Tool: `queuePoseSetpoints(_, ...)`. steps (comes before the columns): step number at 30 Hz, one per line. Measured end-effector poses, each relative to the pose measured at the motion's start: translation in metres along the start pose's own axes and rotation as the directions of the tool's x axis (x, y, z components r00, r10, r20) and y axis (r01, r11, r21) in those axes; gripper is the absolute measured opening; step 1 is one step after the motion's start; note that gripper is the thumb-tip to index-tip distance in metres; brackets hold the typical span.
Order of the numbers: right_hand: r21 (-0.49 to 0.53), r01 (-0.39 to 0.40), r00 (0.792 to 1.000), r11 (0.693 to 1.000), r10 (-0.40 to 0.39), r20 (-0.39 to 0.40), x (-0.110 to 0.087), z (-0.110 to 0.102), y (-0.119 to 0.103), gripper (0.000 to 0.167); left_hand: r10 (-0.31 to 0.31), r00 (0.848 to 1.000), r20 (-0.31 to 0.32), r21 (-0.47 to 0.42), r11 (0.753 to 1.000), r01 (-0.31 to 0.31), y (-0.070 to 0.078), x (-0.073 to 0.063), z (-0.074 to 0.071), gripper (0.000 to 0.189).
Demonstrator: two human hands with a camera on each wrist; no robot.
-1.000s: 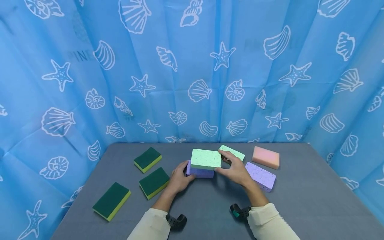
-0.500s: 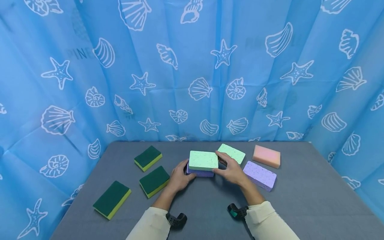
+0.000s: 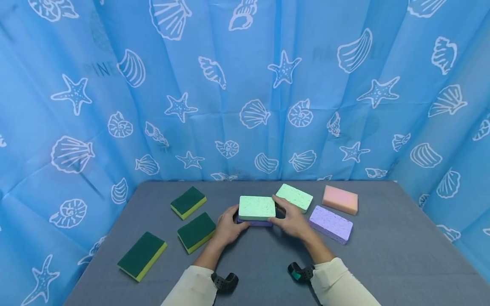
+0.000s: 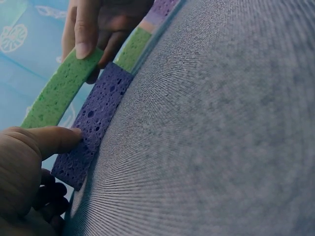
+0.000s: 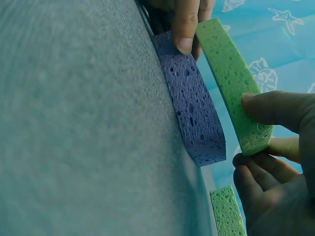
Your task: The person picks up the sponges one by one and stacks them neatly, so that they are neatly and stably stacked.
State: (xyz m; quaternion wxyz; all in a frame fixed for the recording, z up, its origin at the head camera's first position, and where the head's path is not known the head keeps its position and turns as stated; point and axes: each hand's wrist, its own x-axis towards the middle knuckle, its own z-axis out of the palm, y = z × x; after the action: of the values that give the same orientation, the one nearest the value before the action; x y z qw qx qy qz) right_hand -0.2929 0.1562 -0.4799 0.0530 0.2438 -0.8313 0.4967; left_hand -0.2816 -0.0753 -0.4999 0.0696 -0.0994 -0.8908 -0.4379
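In the middle of the table, my left hand [image 3: 229, 226] grips a purple sponge [image 5: 192, 103] by its left end, thumb on the front side. The purple sponge lies flat on the cloth. My right hand [image 3: 294, 221] pinches a light green sponge [image 3: 257, 207] at its right end, thumb in front and fingers behind. That green sponge hovers just above the purple one, nearly lined up with it, and a narrow gap shows between them in both wrist views. From the head view, only the front strip of the purple sponge is visible under the green.
Behind and right of my right hand lie another green sponge [image 3: 294, 198], another purple sponge [image 3: 331, 223] and a peach sponge [image 3: 340, 199]. On the left are three green-and-yellow scouring sponges, the closest one [image 3: 142, 256] near the table's left edge. A blue shell-print curtain [image 3: 245, 93] hangs behind.
My right hand has brought the green sponge left and down, covering more of the purple one. More of the other green sponge now shows. My left hand stays in place on the purple sponge.
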Motion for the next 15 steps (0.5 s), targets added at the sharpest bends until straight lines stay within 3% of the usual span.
queuePoseSetpoints(15,-0.024,-0.044,0.999,0.999,0.044,0.003,-0.0019,0.0044,-0.0029,0.071,0.031,0.999,-0.022,-0.001,1.0,-0.031,-0.0003,-0.0018,0.0006,0.056)
